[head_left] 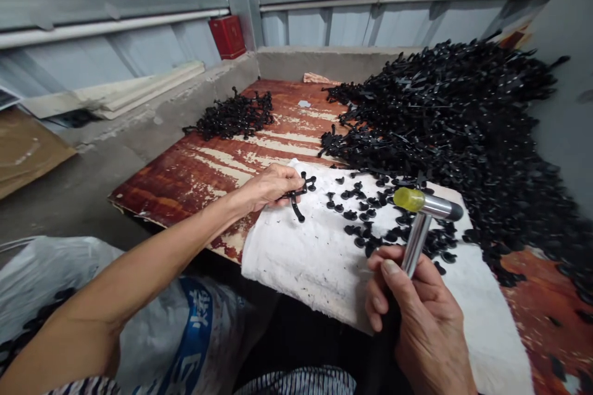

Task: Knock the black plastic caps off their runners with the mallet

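My left hand [273, 186] is closed on a black branched plastic piece [297, 205], held over the left part of a white cloth [296, 259]. Short arms of the piece stick out past my fingertips. In my right hand [417, 308] is a small hammer [418, 237], gripped by its handle and raised above the cloth. Its head has a yellow face on the left and a dark face on the right, joined by shiny metal. Several small black round parts [365, 213] lie scattered on the cloth between my hands.
A large heap of black plastic pieces [445, 111] covers the table's right side. A smaller pile [236, 114] lies at the back left of the worn red-brown tabletop [185, 166]. White plastic bags [217, 327] stand below left. A red box [227, 37] sits in the corner.
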The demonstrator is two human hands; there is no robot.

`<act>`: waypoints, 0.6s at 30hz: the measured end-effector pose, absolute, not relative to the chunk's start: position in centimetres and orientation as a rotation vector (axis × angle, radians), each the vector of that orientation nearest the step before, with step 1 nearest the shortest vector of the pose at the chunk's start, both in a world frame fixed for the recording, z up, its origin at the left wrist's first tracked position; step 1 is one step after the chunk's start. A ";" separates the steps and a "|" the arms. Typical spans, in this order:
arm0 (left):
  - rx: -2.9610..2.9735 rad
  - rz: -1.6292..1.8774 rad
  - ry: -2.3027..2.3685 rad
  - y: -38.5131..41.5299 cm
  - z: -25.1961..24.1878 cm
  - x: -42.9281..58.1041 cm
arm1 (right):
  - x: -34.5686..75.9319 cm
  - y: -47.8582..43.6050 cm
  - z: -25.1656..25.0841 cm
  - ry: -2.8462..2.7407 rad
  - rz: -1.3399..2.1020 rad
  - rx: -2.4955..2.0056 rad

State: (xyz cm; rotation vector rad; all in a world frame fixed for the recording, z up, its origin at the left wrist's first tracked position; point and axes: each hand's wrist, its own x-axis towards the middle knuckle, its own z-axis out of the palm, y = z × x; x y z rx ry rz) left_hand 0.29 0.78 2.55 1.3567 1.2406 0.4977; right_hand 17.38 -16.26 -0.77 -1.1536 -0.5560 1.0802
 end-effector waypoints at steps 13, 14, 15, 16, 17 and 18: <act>1.331 0.465 1.331 0.9 3.0 0.9 | 17.2 -16.2 -0.7 -0.578 1.079 -1.157; 1.328 0.465 1.340 0.9 3.0 0.9 | 17.2 -16.1 -0.7 -0.580 1.078 -1.158; 1.325 0.465 1.346 0.9 3.0 1.0 | 17.3 -16.2 -0.7 -0.582 1.077 -1.161; 1.322 0.466 1.350 0.9 3.0 1.0 | 17.3 -16.2 -0.8 -0.583 1.079 -1.167; 1.320 0.468 1.350 0.9 3.0 1.0 | 17.3 -16.2 -0.8 -0.582 1.081 -1.172; 1.319 0.469 1.347 1.0 3.0 1.0 | 17.3 -16.3 -0.8 -0.583 1.087 -1.175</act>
